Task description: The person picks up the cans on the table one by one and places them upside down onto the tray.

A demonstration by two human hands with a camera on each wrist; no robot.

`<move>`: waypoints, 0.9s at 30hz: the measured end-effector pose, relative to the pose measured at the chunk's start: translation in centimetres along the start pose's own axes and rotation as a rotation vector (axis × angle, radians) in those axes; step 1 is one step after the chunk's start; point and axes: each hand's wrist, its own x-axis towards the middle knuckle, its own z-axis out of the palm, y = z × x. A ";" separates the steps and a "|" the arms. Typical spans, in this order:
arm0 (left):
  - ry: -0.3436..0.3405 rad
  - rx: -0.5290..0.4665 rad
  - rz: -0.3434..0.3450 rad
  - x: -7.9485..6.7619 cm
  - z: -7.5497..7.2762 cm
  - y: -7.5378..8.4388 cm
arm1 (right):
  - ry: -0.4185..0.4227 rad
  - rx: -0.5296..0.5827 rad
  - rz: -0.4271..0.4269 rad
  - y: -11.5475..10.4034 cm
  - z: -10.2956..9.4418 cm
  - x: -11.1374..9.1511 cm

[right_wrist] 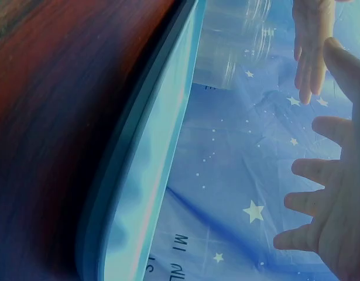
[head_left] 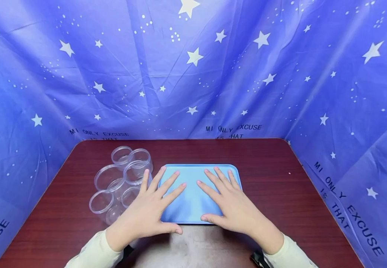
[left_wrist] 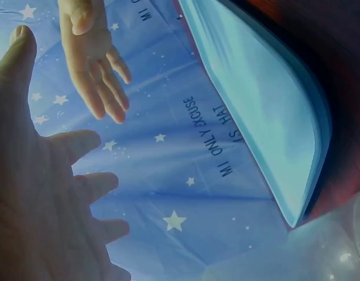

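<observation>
A shallow light-blue tray (head_left: 188, 201) with a raised rim lies on the dark red table, nothing resting in it. My left hand (head_left: 150, 210), fingers spread and palm down, hovers over the tray's left side and holds nothing. Over the right side my right hand (head_left: 235, 206) is held the same way, fingers spread. Both wrist views show the palms above the tray's edge, with a gap below them. Just left of the left hand stand several clear plastic jars (head_left: 109, 178), round and open-topped; the left forearm and hand partly cover the nearest ones.
The reddish-brown wooden table (head_left: 273, 167) carries the tray and jars. A blue curtain (head_left: 166, 74) with white stars and lettering hangs behind and along both sides. A pale worn patch (head_left: 193, 245) marks the table's front. A tiny white speck (head_left: 289, 173) lies at the right.
</observation>
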 end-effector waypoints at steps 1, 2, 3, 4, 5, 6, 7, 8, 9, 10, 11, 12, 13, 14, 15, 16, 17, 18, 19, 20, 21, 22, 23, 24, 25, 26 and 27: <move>0.005 -0.002 0.000 -0.1 -0.1 0.0 | 0.001 0.000 0.000 0.0 0.0 0.0; 0.011 -0.003 0.000 -0.2 -0.2 0.0 | -0.001 0.002 0.001 0.0 0.0 0.0; 0.016 -0.005 0.000 -0.3 -0.3 0.0 | -0.001 0.006 0.001 0.0 0.0 -0.1; 0.022 -0.007 0.001 -0.4 -0.4 -0.1 | 0.000 0.010 0.001 0.0 0.0 -0.1; 0.024 -0.011 0.000 -0.5 -0.5 -0.1 | -0.002 0.009 0.001 0.0 0.0 -0.1; 0.026 -0.012 -0.001 -0.5 -0.6 -0.2 | 0.001 0.013 0.000 0.0 0.0 -0.2; 0.027 -0.016 -0.001 -0.6 -0.7 -0.2 | 0.002 0.010 -0.001 0.0 0.0 -0.2; 0.026 -0.022 -0.003 -0.6 -0.8 -0.3 | 0.002 0.010 -0.001 0.0 0.0 -0.3; 0.023 -0.027 -0.005 -0.7 -0.8 -0.4 | 0.005 0.014 -0.001 0.1 0.0 -0.3; 0.023 -0.031 -0.004 -0.7 -0.9 -0.4 | 0.007 0.014 -0.002 0.1 0.0 -0.3; 0.023 -0.035 -0.004 -0.8 -0.9 -0.4 | 0.008 0.015 -0.003 0.1 0.0 -0.3; 0.023 -0.039 -0.003 -0.8 -1.0 -0.5 | 0.010 0.015 -0.005 0.1 -0.1 -0.3; 0.023 -0.045 -0.002 -0.9 -1.1 -0.5 | 0.013 0.013 -0.008 0.1 -0.1 -0.3; 0.026 -0.045 0.000 -1.0 -1.1 -0.5 | 0.015 0.016 -0.010 0.1 -0.1 -0.3; 0.031 -0.050 0.003 -1.0 -1.2 -0.6 | 0.019 0.014 -0.015 0.1 -0.1 -0.3; 0.038 -0.055 0.007 -1.1 -1.3 -0.6 | 0.023 0.010 -0.020 0.1 -0.1 -0.3; 0.042 -0.057 0.010 -1.2 -1.4 -0.7 | 0.026 0.008 -0.023 0.1 -0.1 -0.2; 0.048 -0.060 0.015 -1.2 -1.6 -0.8 | 0.030 0.005 -0.028 0.1 -0.2 -0.1; 0.053 -0.062 0.020 -1.3 -1.7 -0.8 | 0.036 0.002 -0.033 0.1 -0.2 -0.1; 0.059 -0.063 0.026 -1.3 -1.8 -0.9 | 0.037 0.001 -0.035 0.1 -0.3 0.0; 0.062 -0.068 0.031 -1.3 -1.9 -0.9 | 0.039 -0.001 -0.037 0.1 -0.4 0.0; 0.066 -0.070 0.037 -1.4 -2.0 -1.0 | 0.040 0.001 -0.038 0.1 -0.4 0.1; 0.067 -0.070 0.041 -1.4 -2.0 -1.0 | 0.040 0.002 -0.038 0.1 -0.5 0.1; 0.067 -0.071 0.046 -1.5 -2.1 -1.1 | 0.040 0.005 -0.038 0.1 -0.5 0.1; 0.067 -0.070 0.049 -1.6 -2.1 -1.1 | 0.039 0.004 -0.037 0.1 -0.5 0.1; 0.068 -0.068 0.053 -1.7 -2.2 -1.2 | 0.039 0.009 -0.035 0.2 -0.5 0.1; 0.070 -0.067 0.056 -1.7 -2.2 -1.3 | 0.042 0.012 -0.036 0.2 -0.5 0.1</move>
